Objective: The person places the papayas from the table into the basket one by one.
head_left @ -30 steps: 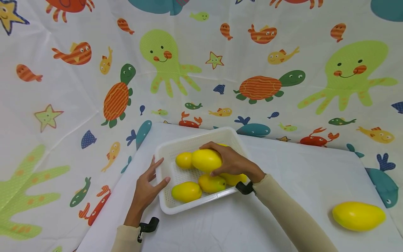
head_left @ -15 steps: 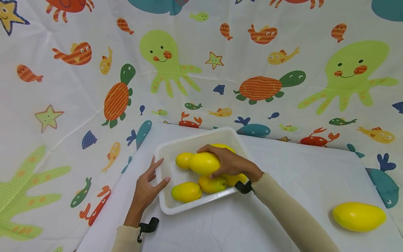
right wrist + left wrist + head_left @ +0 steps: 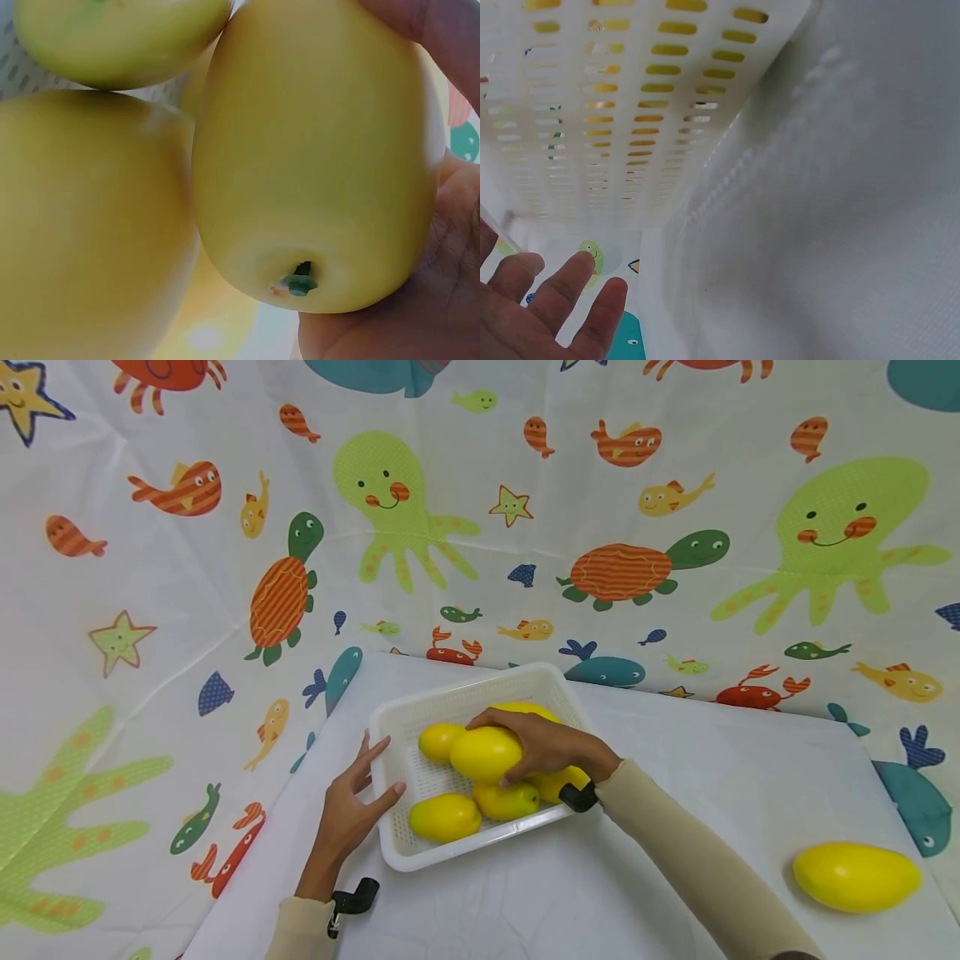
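Observation:
My right hand (image 3: pixel 542 742) grips a smooth yellow mango (image 3: pixel 486 755), its fingers over the top and thumb along the near side. The fruit is among other mangoes inside a white perforated plastic basket (image 3: pixel 427 860). In the right wrist view, the gripped mango (image 3: pixel 315 150) shows a small green stem, and another mango (image 3: pixel 82 225) lies against it. My left hand (image 3: pixel 354 802) touches the basket's left rim with its fingers spread and straight. Around the gripped fruit lie a front-left mango (image 3: pixel 445 817), a green-tipped mango (image 3: pixel 506 800) and a mango at the left (image 3: pixel 438 742). My right hand partly hides others.
A lone yellow mango (image 3: pixel 857 877) lies on the white-covered table (image 3: pixel 720 777), far to the right. Behind and to the left hangs a white cloth (image 3: pixel 465 468) printed with sea animals. Black wrist cameras (image 3: pixel 356 895) sit on both forearms.
My right hand has moved slightly left and lower with the mango, showing more of the yellow fruit behind it. The left hand and the basket stay in place.

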`<action>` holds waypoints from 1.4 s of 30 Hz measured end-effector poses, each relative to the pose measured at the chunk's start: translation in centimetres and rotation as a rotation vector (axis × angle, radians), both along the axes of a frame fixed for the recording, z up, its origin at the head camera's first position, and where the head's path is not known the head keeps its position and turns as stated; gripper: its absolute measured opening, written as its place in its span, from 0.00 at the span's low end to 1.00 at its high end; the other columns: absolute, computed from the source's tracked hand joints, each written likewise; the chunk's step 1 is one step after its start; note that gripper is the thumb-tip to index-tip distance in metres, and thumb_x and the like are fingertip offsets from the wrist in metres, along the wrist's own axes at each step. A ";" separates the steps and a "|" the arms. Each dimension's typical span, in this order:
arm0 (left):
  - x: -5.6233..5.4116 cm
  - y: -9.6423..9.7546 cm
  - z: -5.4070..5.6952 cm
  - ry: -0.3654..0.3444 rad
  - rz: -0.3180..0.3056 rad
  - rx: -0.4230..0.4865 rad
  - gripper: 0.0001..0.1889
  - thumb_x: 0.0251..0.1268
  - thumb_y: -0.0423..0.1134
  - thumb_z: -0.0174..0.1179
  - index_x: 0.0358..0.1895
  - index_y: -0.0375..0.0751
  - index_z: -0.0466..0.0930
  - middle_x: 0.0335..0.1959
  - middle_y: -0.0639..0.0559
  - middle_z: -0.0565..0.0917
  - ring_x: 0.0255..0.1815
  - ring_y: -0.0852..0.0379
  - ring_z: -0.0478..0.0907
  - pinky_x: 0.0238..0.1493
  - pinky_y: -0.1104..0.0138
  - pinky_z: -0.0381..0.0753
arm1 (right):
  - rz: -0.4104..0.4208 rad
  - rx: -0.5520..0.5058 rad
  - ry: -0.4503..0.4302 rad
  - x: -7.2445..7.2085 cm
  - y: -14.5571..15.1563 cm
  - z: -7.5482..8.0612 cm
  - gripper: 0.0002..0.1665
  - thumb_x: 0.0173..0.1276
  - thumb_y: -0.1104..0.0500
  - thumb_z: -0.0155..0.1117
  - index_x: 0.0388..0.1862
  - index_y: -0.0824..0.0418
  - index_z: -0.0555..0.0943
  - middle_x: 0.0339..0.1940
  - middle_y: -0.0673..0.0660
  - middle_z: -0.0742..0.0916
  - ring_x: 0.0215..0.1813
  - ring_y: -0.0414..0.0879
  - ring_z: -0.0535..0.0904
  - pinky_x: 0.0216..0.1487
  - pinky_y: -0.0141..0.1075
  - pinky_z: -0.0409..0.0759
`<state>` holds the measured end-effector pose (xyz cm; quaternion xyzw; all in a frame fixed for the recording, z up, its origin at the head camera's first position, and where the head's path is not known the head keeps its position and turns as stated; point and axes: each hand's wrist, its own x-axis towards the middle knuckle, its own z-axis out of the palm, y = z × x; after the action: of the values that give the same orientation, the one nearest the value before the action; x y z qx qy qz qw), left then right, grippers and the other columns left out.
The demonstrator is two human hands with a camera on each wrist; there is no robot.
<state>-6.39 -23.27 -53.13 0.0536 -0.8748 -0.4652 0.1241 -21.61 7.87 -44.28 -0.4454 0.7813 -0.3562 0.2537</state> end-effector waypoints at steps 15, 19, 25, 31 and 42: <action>0.0 -0.2 0.0 0.004 -0.003 0.001 0.41 0.65 0.54 0.72 0.81 0.60 0.69 0.88 0.58 0.52 0.85 0.37 0.62 0.77 0.41 0.72 | -0.037 0.073 0.015 0.0 -1.0 0.1 0.50 0.58 0.61 0.85 0.76 0.39 0.71 0.72 0.50 0.79 0.65 0.51 0.76 0.70 0.54 0.79; 0.0 -0.2 0.0 0.003 0.001 0.001 0.40 0.65 0.53 0.73 0.81 0.60 0.69 0.88 0.58 0.52 0.85 0.37 0.62 0.77 0.42 0.72 | -0.054 0.099 0.034 0.1 -1.3 0.2 0.51 0.57 0.60 0.86 0.76 0.38 0.72 0.73 0.50 0.80 0.65 0.52 0.76 0.71 0.55 0.79; 0.1 -0.2 0.1 0.001 0.008 0.000 0.40 0.65 0.52 0.73 0.80 0.61 0.69 0.88 0.59 0.53 0.85 0.37 0.62 0.77 0.42 0.72 | -0.065 0.125 0.073 0.0 -1.7 -0.1 0.51 0.57 0.59 0.86 0.76 0.36 0.72 0.72 0.49 0.80 0.65 0.51 0.76 0.70 0.54 0.80; 0.1 -0.2 0.2 0.001 0.005 -0.005 0.40 0.65 0.53 0.73 0.80 0.61 0.69 0.88 0.58 0.53 0.85 0.37 0.62 0.77 0.43 0.72 | -0.071 0.137 0.071 -0.1 -2.2 -0.2 0.51 0.57 0.58 0.87 0.76 0.36 0.72 0.71 0.51 0.81 0.65 0.52 0.76 0.71 0.56 0.79; 0.1 -0.4 0.0 0.007 0.004 -0.020 0.40 0.65 0.58 0.72 0.80 0.62 0.70 0.88 0.58 0.53 0.85 0.37 0.63 0.76 0.44 0.73 | -0.079 0.176 0.076 0.1 -2.4 -0.3 0.50 0.58 0.56 0.86 0.78 0.37 0.73 0.70 0.51 0.82 0.65 0.52 0.75 0.71 0.55 0.79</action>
<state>-6.32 -23.68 -53.10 0.0526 -0.8789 -0.4564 0.1284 -21.53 5.47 -44.57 -0.4033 0.8357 -0.2788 0.2475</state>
